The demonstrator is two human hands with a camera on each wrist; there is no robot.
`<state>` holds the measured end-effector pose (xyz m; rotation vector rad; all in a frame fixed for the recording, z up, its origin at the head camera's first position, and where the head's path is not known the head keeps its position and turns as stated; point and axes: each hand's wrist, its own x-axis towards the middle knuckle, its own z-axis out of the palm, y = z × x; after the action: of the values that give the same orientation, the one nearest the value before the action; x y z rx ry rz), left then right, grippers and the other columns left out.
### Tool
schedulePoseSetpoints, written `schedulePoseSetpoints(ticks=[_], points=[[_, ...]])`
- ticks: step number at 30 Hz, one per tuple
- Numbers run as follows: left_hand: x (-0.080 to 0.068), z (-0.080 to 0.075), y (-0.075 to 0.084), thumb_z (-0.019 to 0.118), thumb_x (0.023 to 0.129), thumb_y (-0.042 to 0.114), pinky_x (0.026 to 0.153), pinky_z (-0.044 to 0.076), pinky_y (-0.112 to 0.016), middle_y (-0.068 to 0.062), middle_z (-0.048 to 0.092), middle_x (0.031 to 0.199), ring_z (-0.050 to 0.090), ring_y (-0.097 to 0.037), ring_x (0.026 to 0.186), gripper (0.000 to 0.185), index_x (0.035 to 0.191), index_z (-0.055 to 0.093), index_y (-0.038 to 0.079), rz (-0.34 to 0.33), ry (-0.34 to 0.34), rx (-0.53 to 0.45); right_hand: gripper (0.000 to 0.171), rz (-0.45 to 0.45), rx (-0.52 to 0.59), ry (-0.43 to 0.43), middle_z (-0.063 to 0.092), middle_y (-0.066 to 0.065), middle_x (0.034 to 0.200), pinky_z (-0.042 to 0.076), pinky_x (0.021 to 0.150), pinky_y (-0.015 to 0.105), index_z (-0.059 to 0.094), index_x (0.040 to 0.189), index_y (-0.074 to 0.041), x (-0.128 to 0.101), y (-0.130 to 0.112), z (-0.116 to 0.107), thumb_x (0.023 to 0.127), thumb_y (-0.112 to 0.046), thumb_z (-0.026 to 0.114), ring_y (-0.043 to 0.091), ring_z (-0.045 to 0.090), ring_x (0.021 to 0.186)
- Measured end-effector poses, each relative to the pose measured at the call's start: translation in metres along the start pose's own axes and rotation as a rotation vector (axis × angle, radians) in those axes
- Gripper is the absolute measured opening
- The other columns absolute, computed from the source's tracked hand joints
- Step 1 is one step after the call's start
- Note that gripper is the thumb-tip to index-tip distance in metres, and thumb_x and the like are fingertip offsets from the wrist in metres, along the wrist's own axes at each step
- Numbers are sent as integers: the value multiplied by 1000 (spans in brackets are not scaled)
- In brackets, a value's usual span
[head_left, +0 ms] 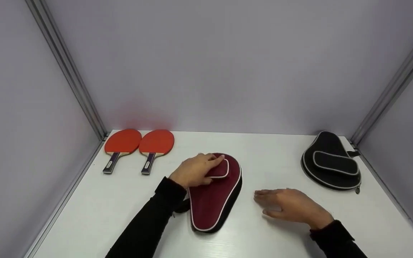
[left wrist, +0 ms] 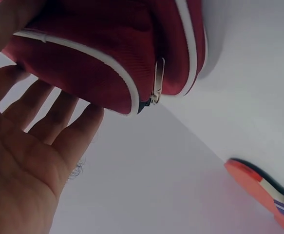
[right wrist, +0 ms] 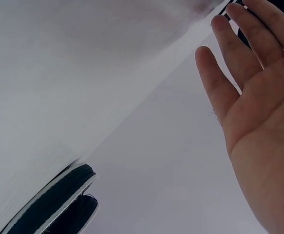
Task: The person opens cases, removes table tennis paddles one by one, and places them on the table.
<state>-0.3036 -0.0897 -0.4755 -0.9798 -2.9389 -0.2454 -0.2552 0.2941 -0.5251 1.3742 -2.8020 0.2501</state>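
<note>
A dark red paddle case (head_left: 213,204) with white piping and a raised front pocket lies on the white table, its narrow end toward me. My left hand (head_left: 196,170) grips the case across the pocket. Up close in the left wrist view, the thumb and fingers of my left hand (left wrist: 29,146) are on either side of the pocket (left wrist: 83,73), near a metal zipper pull (left wrist: 158,80). To the right of the case, my right hand (head_left: 292,206) is held over the table with straight fingers, touching no object.
Two red table tennis paddles (head_left: 123,141) (head_left: 157,141) lie side by side at the back left, handles toward me. A black paddle case (head_left: 330,170) with light piping sits at the back right. Pale panels (head_left: 228,71) with metal corner posts enclose the white table (head_left: 264,154).
</note>
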Motion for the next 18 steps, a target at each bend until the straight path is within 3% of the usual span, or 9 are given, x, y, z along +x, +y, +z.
schedulePoseSetpoints(ticks=[9, 18], points=[[-28, -14, -16, 94, 101, 16, 116, 66, -56, -11, 68, 169, 71, -35, 149, 87, 178, 54, 23, 104, -60, 76, 47, 0, -12, 4, 77, 3, 162, 66, 117, 56, 78, 155, -18, -2, 1, 0, 111, -35, 80, 29, 75, 150], [-64, -22, -37, 95, 95, 4, 118, 66, -53, -8, 75, 164, 72, -29, 152, 82, 170, 64, 17, 195, -40, 199, 47, -11, -33, 4, 77, 4, 162, 66, 117, 55, 78, 155, -17, -3, 3, 0, 112, -35, 80, 29, 74, 151]])
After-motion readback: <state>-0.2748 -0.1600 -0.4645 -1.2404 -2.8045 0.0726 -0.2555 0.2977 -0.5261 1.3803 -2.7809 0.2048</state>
